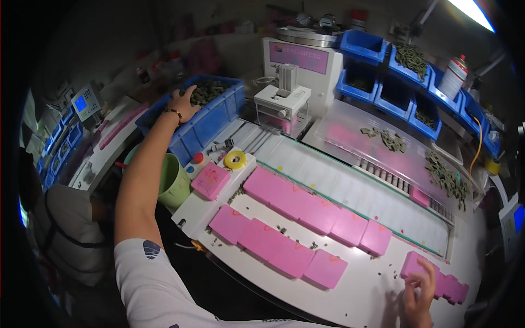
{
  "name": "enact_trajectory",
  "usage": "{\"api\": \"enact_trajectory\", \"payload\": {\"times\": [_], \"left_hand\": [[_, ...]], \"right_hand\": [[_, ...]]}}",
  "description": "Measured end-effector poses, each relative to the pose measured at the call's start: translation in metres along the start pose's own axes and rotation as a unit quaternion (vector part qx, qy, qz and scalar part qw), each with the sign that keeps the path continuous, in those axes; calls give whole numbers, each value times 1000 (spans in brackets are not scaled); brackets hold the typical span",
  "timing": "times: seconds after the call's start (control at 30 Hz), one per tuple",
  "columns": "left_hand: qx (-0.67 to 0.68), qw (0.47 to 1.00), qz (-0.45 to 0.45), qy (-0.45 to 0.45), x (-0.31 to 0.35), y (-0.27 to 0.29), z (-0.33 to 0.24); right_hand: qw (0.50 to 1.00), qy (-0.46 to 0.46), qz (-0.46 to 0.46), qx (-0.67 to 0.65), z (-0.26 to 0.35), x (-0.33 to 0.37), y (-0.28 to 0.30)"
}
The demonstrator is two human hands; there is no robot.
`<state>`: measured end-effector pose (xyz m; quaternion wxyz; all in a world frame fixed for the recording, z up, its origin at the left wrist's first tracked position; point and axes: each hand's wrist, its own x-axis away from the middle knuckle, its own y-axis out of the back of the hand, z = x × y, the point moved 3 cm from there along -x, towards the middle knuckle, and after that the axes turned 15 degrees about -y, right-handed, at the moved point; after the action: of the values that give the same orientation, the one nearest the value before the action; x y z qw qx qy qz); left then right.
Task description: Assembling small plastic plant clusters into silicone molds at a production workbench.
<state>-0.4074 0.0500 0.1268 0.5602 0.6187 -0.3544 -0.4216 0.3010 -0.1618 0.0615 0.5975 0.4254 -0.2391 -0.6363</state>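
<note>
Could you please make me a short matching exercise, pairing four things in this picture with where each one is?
Column one:
1. Left hand
2. Yellow roll
3. Right hand
4. Spray can

Column two:
A. Among the blue bins at the upper right
B. At the blue crate that holds small dark green pieces
C. Next to the red button
D. By the pink blocks at the lower right

Right pairs: 1-B, 2-C, 3-D, 4-A.
</note>
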Motion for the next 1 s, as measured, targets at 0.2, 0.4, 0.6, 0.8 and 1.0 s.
{"api": "enact_trajectory", "payload": {"times": [0.2, 0.4, 0.6, 0.8, 1.0], "left_hand": [[33, 988, -42, -147, -34, -13, 19], [20, 989, -96, -108, -80, -19, 31], [-19, 996, -75, -44, -111, -14, 31], [5, 998, -64, -30, -164, -29, 51], [56, 994, -91, -12, -185, -37, 64]], "right_hand": [[997, 34, 67, -28, 28, 3, -36], [995, 61, 79, -31, 41, -19, -53], [993, 54, 99, -34, 55, -42, -59], [988, 61, 126, -57, 59, -55, -69], [987, 32, 131, -89, 62, -63, -72]]}}
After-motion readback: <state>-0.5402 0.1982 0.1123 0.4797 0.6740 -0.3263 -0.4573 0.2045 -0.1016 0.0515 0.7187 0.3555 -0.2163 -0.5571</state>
